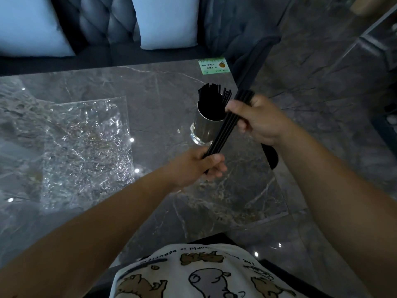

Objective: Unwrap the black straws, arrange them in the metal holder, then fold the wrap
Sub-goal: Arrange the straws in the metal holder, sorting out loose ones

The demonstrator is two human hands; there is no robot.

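Observation:
A bundle of black straws [225,132] slants across the front of the metal holder [204,130]. My left hand [199,166] grips the bundle's lower end, and my right hand [257,119] grips it near the top. The shiny cylindrical holder stands upright on the marble table [163,97] and holds several black straws [210,97] sticking out of its top. The clear plastic wrap [86,151] lies crumpled and flat on the table to the left, apart from both hands.
A green sticker [213,65] sits at the table's far right corner. A dark tufted sofa with pale blue cushions [169,22] runs behind the table. The table's right edge lies just beyond the holder, with marble floor [322,72] past it.

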